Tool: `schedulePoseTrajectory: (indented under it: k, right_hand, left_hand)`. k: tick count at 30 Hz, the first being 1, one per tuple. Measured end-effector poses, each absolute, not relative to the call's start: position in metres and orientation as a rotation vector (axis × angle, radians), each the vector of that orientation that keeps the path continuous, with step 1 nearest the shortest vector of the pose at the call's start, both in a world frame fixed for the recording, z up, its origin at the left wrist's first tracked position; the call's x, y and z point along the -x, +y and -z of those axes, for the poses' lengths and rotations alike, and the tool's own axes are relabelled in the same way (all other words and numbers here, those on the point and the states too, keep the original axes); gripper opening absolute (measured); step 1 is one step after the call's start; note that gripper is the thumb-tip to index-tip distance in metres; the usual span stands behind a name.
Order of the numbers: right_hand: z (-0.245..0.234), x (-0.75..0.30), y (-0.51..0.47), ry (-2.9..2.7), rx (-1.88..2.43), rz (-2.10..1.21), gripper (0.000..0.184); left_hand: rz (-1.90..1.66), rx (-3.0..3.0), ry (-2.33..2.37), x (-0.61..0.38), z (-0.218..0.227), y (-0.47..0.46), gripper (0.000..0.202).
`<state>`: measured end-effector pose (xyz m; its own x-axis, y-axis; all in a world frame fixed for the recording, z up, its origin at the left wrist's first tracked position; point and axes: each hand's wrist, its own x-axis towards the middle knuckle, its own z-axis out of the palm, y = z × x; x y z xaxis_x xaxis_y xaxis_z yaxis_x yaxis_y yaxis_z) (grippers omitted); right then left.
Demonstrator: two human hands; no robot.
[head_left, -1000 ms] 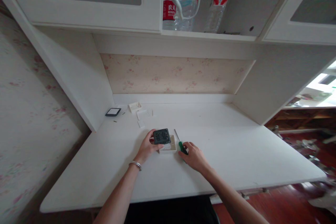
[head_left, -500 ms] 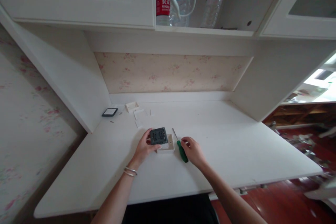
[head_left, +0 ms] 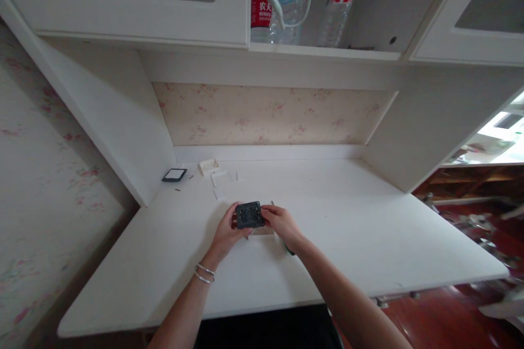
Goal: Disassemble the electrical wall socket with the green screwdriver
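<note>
A square black wall socket [head_left: 250,215] is held up over the desk, its slotted face toward me. My left hand [head_left: 227,230] grips its left side, thumb along the lower edge and fingers behind. My right hand [head_left: 283,223] is closed at its right edge, fingertips pinching the rim. Under the socket lies a white mounting box [head_left: 262,231], mostly covered. A screwdriver with a green handle [head_left: 290,252] rests on the desk beneath my right hand; only its tip and the handle end show.
At the desk's back left are another white box [head_left: 208,167], a white frame [head_left: 221,178], a small white plate [head_left: 218,193], a dark-framed panel [head_left: 174,175] and small dark screws. Above hangs a cupboard with plastic bottles [head_left: 339,2]. Side panels bound the white desktop [head_left: 347,223].
My right hand has left the screwdriver's side and moved up and left to the socket's right edge. The socket is now held between both hands. The view has shifted slightly.
</note>
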<state>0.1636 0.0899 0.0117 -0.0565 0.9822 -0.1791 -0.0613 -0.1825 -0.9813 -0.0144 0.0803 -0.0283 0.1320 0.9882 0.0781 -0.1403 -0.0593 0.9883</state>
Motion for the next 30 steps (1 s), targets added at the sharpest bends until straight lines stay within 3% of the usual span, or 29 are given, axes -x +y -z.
schedulePoseTrajectory:
  k: [8, 17, 30]
  right_hand:
    - [-0.0120, -0.1630, 0.0856, -0.996, 1.180, -1.556, 0.026]
    - [-0.0107, -0.1629, 0.0825, -0.929, 1.094, -1.578, 0.025]
    - [-0.0126, -0.1644, 0.0799, -0.857, 1.107, -1.556, 0.029]
  left_hand:
    - [-1.181, -1.195, 0.964, 0.0160, 0.0272, 0.0794, 0.097]
    - [-1.240, -1.145, 0.924, 0.0175, 0.0305, 0.0807, 0.074]
    - [-1.280, -1.065, 0.888, 0.0176, 0.0337, 0.0843, 0.059]
